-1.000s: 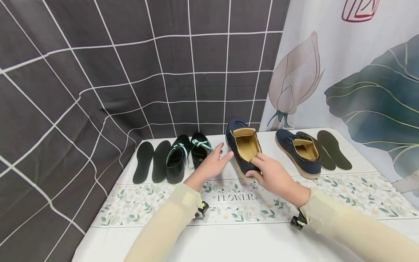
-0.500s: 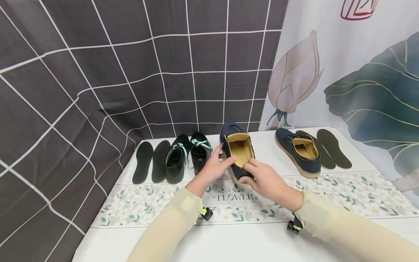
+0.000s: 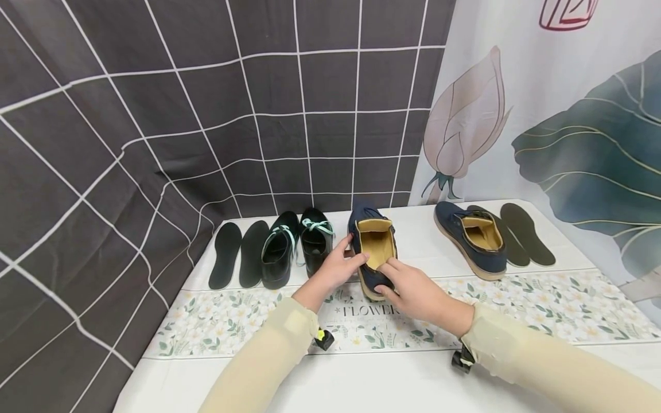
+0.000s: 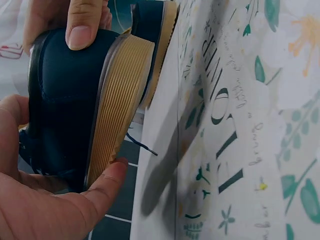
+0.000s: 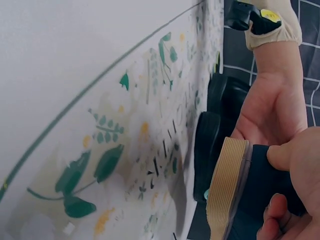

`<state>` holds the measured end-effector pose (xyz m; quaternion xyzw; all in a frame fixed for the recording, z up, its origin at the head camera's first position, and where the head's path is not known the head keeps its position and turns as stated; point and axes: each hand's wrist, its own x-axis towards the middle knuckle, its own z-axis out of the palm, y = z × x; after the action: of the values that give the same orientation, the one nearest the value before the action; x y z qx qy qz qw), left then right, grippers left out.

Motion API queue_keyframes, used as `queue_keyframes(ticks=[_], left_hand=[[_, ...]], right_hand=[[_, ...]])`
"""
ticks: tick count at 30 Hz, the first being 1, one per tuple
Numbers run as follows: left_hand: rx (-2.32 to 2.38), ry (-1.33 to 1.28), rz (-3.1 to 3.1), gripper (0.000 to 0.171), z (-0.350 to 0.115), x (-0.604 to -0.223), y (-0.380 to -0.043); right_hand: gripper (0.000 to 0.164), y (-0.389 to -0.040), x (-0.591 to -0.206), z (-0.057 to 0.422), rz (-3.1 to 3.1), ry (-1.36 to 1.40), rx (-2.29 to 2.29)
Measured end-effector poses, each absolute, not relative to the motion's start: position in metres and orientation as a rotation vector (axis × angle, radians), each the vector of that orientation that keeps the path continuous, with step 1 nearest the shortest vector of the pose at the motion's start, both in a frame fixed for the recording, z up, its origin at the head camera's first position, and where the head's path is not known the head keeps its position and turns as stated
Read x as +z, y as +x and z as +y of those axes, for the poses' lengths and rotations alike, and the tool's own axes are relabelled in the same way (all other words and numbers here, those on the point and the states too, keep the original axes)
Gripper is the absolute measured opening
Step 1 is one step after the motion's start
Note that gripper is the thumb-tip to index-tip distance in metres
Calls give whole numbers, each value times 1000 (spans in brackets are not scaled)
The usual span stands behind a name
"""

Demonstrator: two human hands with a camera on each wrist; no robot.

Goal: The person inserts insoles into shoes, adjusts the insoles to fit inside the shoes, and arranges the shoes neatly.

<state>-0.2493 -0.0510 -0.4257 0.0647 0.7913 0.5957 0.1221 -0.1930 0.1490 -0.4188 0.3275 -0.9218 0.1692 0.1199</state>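
A navy shoe (image 3: 378,244) with a tan lining is held between both hands, its opening toward me. My right hand (image 3: 413,289) pinches the heel, fingers inside the collar and thumb on the outside. On the shoe's left side my left hand (image 3: 337,268) grips it. The left wrist view shows the shoe's heel (image 4: 70,80) and ridged tan sole (image 4: 122,95) raised off the cloth, with a left fingertip against the sole. In the right wrist view the heel (image 5: 260,175) is partly covered by the right hand (image 5: 305,175).
Another navy shoe (image 3: 477,244) stands to the right, beside dark insoles (image 3: 527,235). At left are black shoes with mint laces (image 3: 279,252) and black insoles (image 3: 225,255). A flower-printed white cloth (image 3: 232,321) covers the table. Dark grid fabric (image 3: 330,86) hangs behind.
The right hand has brought the navy shoe leftward and slightly nearer, turning it straighter. The left hand, apart from it one second ago, has taken hold of its left side.
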Motion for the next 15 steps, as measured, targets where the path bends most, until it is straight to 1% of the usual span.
queue_keyframes(ticks=[9,15], left_hand=[[1707,153,2322,75,-48,-436,-250],[1567,148,2443,69,-44,-438,-250]], right_hand=[[26,-196,-428,149,-2716,962,500],[25,-200,-434,149,-2725,970,493]])
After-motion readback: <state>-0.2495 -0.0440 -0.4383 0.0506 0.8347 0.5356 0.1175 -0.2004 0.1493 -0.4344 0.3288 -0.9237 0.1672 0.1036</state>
